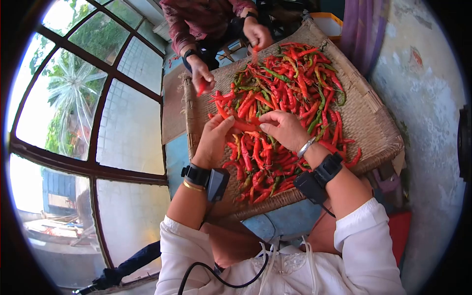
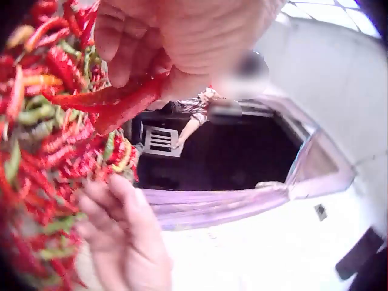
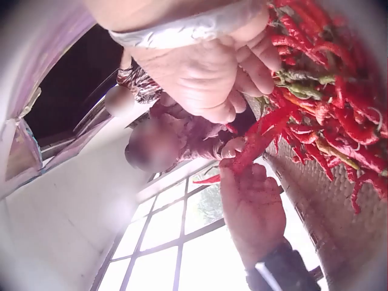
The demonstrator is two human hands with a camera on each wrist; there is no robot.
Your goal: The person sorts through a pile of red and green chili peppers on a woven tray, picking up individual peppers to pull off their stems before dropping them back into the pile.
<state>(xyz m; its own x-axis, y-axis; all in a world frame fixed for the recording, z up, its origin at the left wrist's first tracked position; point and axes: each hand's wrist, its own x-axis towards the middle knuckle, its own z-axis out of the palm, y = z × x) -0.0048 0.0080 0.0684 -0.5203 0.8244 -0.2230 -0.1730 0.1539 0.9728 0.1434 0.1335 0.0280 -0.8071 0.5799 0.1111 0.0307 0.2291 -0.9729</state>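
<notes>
My left hand (image 1: 215, 140) grips red chili peppers (image 1: 243, 126) between thumb and fingers, over the heap. In the left wrist view these held peppers (image 2: 124, 106) stick out past the fingertips. My right hand (image 1: 286, 130) is close by on the right, thumb and forefinger near the far end of the held peppers. The left wrist view shows that right hand (image 2: 124, 236) apart from them, its fingers loose and somewhat blurred. Beneath both hands lies a heap of red, orange and green chili peppers (image 1: 255, 152).
The heap lies on a woven tray (image 1: 364, 118) with a raised rim. Across it, another person's hands (image 1: 258, 34) handle red peppers. A window (image 1: 128, 118) stands on the left, a wall (image 1: 418, 98) on the right. A dark folded umbrella (image 1: 132, 263) is at lower left.
</notes>
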